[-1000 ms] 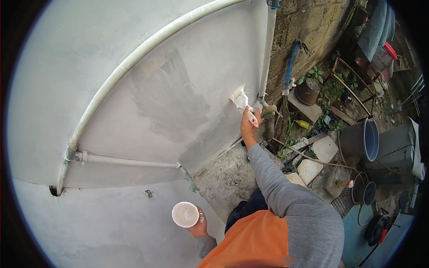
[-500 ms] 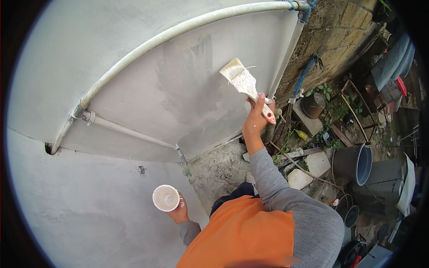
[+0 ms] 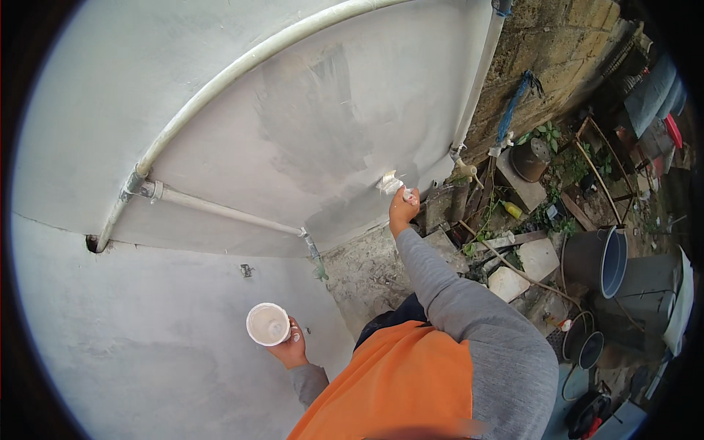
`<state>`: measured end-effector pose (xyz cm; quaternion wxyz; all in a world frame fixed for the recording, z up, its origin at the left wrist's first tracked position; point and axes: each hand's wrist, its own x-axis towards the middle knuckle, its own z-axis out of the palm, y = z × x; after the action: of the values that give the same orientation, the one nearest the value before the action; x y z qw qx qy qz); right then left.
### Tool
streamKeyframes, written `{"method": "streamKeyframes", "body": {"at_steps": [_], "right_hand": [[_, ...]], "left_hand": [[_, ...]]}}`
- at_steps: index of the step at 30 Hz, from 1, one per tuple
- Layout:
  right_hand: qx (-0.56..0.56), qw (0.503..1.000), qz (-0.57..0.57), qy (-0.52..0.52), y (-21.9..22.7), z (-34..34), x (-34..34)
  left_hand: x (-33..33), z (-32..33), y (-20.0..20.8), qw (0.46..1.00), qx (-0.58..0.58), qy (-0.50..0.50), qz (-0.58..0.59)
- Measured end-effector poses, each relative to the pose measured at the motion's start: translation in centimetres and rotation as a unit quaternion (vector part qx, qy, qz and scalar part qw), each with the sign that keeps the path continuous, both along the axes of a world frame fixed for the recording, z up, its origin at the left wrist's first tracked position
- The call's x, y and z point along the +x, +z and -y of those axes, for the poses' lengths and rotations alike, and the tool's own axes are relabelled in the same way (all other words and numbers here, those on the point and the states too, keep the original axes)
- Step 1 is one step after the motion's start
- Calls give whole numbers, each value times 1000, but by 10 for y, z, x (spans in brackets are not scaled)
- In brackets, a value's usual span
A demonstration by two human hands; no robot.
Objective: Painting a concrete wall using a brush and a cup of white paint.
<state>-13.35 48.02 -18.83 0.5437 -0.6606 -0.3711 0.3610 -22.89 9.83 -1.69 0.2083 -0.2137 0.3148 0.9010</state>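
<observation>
My right hand (image 3: 402, 210) grips a wide paintbrush (image 3: 392, 182) by its handle. The brush is smeared white, and its bristles lie against the lower part of the grey wall (image 3: 242, 139), close to a darker patch. In my left hand (image 3: 295, 347) is a small white cup (image 3: 268, 324), held at its side by closed fingers. Pale paint shows inside the cup, and white specks mark the fingers. Darker grey smears (image 3: 315, 110) spread over the wall above the brush.
A pale pipe (image 3: 220, 92) curves across the wall, with a lower branch (image 3: 227, 213) and an upright pipe (image 3: 478, 73) at the right. Beyond a tap (image 3: 465, 169) lie a plant pot (image 3: 529, 159), broken tiles (image 3: 534, 260), a hose and a large dark bucket (image 3: 590, 262).
My right hand has moved down and away from me, taking the paintbrush from in front of the wall to its lower part. The left hand and cup have hardly moved.
</observation>
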Motion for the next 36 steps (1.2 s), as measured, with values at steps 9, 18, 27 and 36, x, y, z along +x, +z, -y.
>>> {"method": "streamKeyframes", "body": {"at_steps": [9, 18, 27, 36], "right_hand": [[223, 884, -399, 96, 211, 16, 28], [159, 982, -34, 93, 73, 28, -15], [-17, 996, -78, 34, -40, 17, -23], [215, 865, -436, 126, 203, 15, 39]], "left_hand": [[-10, 4, 1, 997, 75, -14, 18], [-15, 23, 10, 999, 40, 22, 17], [-10, 39, 29, 996, -25, 88, -7], [-15, 29, -1, 1000, -14, 26, -8]]}}
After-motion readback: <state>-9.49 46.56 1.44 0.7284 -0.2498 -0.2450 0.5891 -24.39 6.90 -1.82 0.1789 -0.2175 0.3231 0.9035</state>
